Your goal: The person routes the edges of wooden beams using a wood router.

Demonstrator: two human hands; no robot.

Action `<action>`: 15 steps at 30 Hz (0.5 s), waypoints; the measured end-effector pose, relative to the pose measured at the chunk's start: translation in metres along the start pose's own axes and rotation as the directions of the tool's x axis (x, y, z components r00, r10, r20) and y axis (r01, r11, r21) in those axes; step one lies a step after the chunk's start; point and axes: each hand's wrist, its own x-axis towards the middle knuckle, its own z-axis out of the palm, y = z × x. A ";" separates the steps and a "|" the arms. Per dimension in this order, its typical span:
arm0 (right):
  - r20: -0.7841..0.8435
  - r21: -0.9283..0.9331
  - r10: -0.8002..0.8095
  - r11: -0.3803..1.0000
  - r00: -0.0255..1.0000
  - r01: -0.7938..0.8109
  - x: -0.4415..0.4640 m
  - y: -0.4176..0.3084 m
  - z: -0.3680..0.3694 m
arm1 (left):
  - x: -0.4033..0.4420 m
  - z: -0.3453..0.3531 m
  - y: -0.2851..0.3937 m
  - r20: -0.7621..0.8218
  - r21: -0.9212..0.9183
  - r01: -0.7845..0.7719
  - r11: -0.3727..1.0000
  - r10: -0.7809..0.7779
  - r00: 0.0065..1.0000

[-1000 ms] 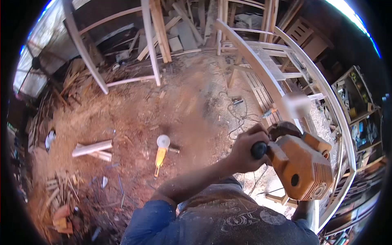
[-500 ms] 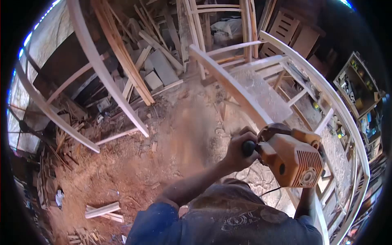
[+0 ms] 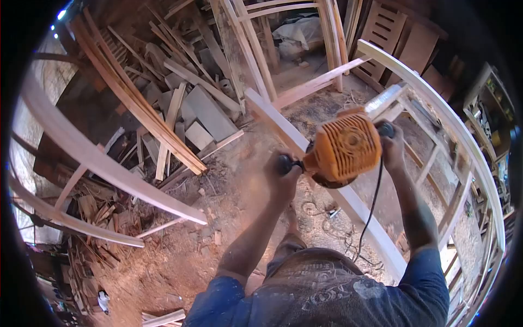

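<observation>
An orange corded power tool (image 3: 348,147) with a vented housing and two black side knobs, which looks like a router, sits over a long pale wooden frame rail (image 3: 373,234). My left hand (image 3: 283,182) is closed around the left knob. On the far side, my right hand (image 3: 393,152) grips the other knob. The tool's round dark base lies across the rail; its cutting end is hidden beneath the body. A black cord (image 3: 371,218) runs down from the right side towards my body.
A curved pale frame (image 3: 457,122) with crosspieces stands right of the rail. Another curved wooden frame (image 3: 114,171) leans at left. Stacked boards and offcuts (image 3: 207,111) fill the back. Sawdust and loose cord cover the floor (image 3: 163,272).
The tool has moved up and left along the rail, away from my body, and turned. Both hands stay on it, and the right hand now shows clearly. The whole view has shifted.
</observation>
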 end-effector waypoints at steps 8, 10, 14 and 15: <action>0.085 0.128 0.156 0.978 0.984 -0.166 0.248 0.100 0.167 | 0.256 -0.067 -0.052 -0.195 0.063 0.032 0.997 -0.019 0.981; 0.105 0.067 0.135 0.988 0.985 -0.142 0.301 0.140 0.197 | 0.301 -0.081 -0.063 -0.235 0.066 0.068 0.995 -0.051 0.971; 0.179 0.049 0.126 0.989 0.976 -0.136 0.360 0.156 0.252 | 0.382 -0.124 -0.099 -0.243 0.127 0.050 0.991 -0.018 0.970; 0.176 -0.004 0.036 0.999 0.984 -0.036 0.370 0.170 0.264 | 0.396 -0.132 -0.108 -0.238 0.172 0.036 0.984 0.006 0.971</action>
